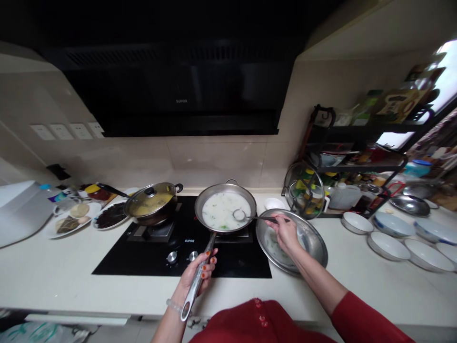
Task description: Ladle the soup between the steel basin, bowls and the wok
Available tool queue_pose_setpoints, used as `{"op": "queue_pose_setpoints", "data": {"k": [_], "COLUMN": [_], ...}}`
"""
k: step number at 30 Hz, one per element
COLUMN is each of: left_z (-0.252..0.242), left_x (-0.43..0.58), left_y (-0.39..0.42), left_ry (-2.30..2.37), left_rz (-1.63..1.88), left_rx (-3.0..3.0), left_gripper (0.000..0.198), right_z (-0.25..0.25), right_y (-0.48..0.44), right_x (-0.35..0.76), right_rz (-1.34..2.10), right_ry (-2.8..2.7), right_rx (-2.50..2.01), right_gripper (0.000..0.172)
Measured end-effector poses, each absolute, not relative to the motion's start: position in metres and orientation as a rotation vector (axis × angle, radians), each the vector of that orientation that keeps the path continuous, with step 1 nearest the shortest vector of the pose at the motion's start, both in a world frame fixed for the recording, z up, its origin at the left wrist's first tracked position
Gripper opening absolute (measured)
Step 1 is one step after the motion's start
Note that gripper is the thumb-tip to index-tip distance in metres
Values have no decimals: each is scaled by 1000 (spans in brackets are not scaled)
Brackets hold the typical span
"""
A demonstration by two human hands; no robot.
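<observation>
I'm working at a white bench, black hob set in, dark hood hanging overhead. My left hand is gripping the handle of the steel pan, which is sitting on the hob's right half near the back edge, containing milky liquid with green bits; my right hand is grasping a ladle, its head dipping in. A lidded pot is holding yellowish food at the hob's back left corner, a steel basin something cloudy across its right edge.
</observation>
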State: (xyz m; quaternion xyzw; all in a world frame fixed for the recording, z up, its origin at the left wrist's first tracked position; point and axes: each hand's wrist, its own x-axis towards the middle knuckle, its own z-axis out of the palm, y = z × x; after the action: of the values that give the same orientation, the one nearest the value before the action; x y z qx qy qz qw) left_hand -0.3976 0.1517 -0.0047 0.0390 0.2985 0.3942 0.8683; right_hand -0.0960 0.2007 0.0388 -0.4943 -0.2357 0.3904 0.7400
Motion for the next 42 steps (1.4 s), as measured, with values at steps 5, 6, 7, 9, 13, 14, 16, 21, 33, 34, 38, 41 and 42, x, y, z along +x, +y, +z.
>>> {"op": "queue_pose_setpoints", "data": {"k": [5, 6, 7, 9, 13, 14, 16, 21, 33, 34, 38, 41, 42], "left_z": [-5, -4, -3, -1, -1, -2, -4, -4, -6, -6, -5, -6, -7], "left_x": [-398, -398, -398, -398, -398, -399, -400, -399, -401, -401, -400, -400, -400], "left_y": [151, 151, 151, 151, 151, 151, 152, 152, 152, 152, 152, 153, 153], "left_ry": [614, 617, 620, 627, 627, 625, 618, 622, 595, 593, 599, 602, 602], "left_rz": [822, 820, 818, 819, 814, 809, 804, 815, 800, 805, 813, 809, 809], "left_rx": [96, 90, 84, 68, 48, 49, 54, 60, 47, 48, 52, 56, 56], "left_gripper": [24, 24, 24, 24, 26, 27, 27, 29, 29, 29, 29, 28, 28], "right_z": [44, 46, 49, 54, 65, 65, 62, 25, -17, -18, -17, -4, 4], "right_y": [193, 190, 187, 180, 161, 155, 143, 115, 64, 66, 81, 98, 104], "right_x": [-86, -83, -78, -68, -44, -38, -26, -1, 6, 5, 7, 7, 4], "right_rz": [899, 905, 909, 903, 816, 786, 729, 552, -109, -37, 293, 451, 499], "right_ry": [-518, -525, -530, -521, -425, -406, -393, -522, -1693, -1610, -791, -308, -258], "right_rx": [-1062, -1061, -1063, -1068, -1048, -1053, -1090, -1344, -1302, -1340, -1457, -1249, -1171], "right_gripper": [6, 6, 5, 5, 10, 11, 15, 20, 20, 20, 18, 19, 20]}}
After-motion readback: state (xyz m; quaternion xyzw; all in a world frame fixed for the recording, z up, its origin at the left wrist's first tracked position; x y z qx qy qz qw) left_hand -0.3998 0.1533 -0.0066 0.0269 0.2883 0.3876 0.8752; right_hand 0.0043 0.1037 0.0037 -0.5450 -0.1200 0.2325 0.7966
